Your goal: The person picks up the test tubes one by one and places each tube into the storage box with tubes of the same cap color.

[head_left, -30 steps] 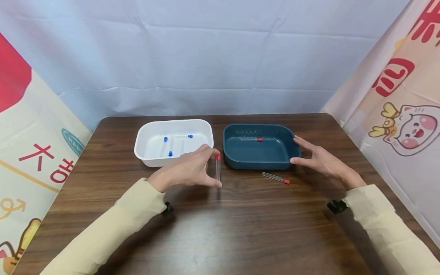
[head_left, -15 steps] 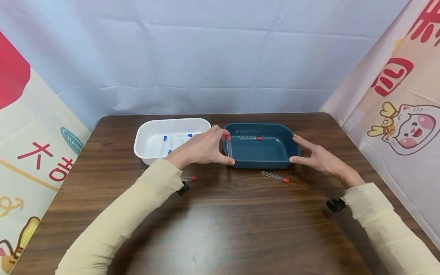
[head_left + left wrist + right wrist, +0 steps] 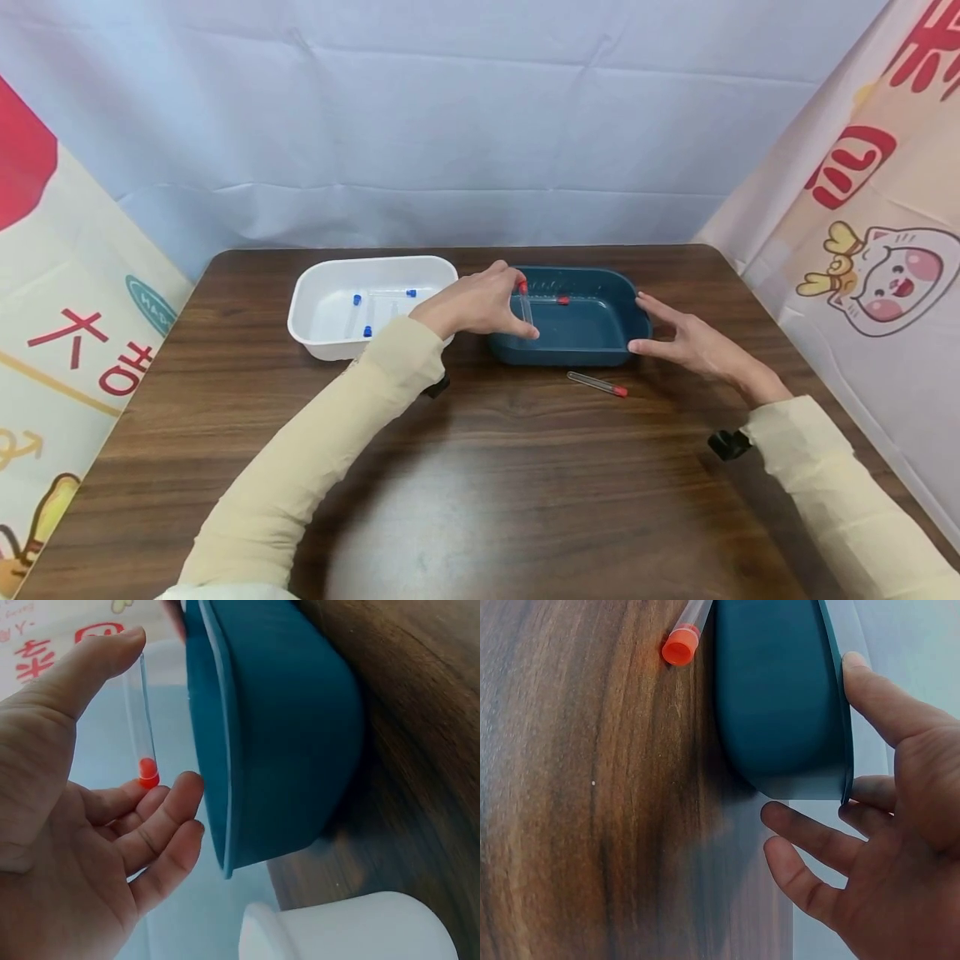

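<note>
My left hand point(image 3: 483, 302) holds a clear test tube point(image 3: 527, 310) with a red cap, thumb at the bare end and fingertips at the cap. In the head view the tube overlaps the left part of a dark teal basin point(image 3: 570, 356). Inside that basin lies another red-capped test tube point(image 3: 561, 300). My right hand point(image 3: 692, 346) grips the basin's right end, thumb on the near side of the rim and fingers farther back. A third red-capped test tube point(image 3: 596, 383) lies on the table in front of the basin.
To the left stands a white basin point(image 3: 318, 348) with several blue-capped test tubes point(image 3: 367, 325) in it. The brown wooden table point(image 3: 525, 483) reaches back to a pale cloth backdrop point(image 3: 465, 150). My left forearm crosses in front of the white basin's near right corner.
My left hand has carried its red-capped tube rightward and away from me, onto the teal basin's left part. A red-capped tube by my left wrist is now hidden. The right hand keeps its place.
</note>
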{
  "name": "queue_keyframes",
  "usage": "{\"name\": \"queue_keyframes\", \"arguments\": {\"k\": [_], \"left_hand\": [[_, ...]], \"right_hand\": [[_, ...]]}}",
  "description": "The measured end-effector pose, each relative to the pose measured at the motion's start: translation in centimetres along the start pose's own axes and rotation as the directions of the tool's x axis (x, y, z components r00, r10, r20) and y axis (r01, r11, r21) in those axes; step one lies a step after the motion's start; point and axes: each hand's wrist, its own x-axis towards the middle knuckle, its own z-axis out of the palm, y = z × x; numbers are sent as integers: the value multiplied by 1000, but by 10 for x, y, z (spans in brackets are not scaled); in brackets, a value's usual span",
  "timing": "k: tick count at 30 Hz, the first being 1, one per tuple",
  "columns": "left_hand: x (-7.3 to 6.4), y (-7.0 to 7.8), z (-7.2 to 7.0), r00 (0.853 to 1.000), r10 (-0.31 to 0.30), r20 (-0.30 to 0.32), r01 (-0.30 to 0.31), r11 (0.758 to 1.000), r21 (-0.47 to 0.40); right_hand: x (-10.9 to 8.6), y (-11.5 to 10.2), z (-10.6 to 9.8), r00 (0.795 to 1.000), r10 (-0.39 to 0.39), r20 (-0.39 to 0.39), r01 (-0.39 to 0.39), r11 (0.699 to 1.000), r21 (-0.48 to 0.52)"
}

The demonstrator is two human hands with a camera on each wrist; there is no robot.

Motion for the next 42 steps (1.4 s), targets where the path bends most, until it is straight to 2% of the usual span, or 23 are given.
{"name": "queue_keyframes", "arguments": {"k": [7, 15, 24, 31, 42], "left_hand": [[17, -2, 10, 999, 0, 49, 1, 1000, -9], [31, -2, 20, 997, -4, 74, 2, 1000, 14], [41, 5, 30, 997, -32, 66, 27, 996, 80], [50, 8, 36, 997, -25, 77, 16, 992, 125], [53, 7, 41, 998, -17, 54, 7, 984, 179]], "right_hand": [[1, -1, 0, 1000, -4, 5, 4, 1000, 8], [1, -1, -1, 1000, -8, 1, 8, 1000, 9], [1, 0, 1, 1000, -6, -1, 6, 1000, 16], [0, 0, 1, 1000, -12, -5, 12, 1000, 24], [1, 1, 1, 1000, -10, -9, 10, 1000, 16]]}}
